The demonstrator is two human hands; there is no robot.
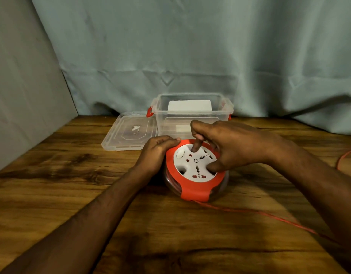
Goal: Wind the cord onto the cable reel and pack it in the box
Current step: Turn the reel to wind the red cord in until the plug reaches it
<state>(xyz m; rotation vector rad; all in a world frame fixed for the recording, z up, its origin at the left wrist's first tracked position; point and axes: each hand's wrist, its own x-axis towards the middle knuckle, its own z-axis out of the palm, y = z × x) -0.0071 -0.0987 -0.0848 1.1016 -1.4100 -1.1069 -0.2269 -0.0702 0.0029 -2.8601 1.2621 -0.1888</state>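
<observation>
Two hands | round red-white cable reel (196, 171) | clear plastic box (192, 113)

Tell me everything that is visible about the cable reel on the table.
The cable reel is round, with a red frame, a white socket face and a clear lower body showing wound red cord. It lies flat on the wooden table, in front of the open clear box. The left hand grips its left rim; the right hand has fingers in the face's round holes. Loose red cord leaves its near edge toward the right.
</observation>
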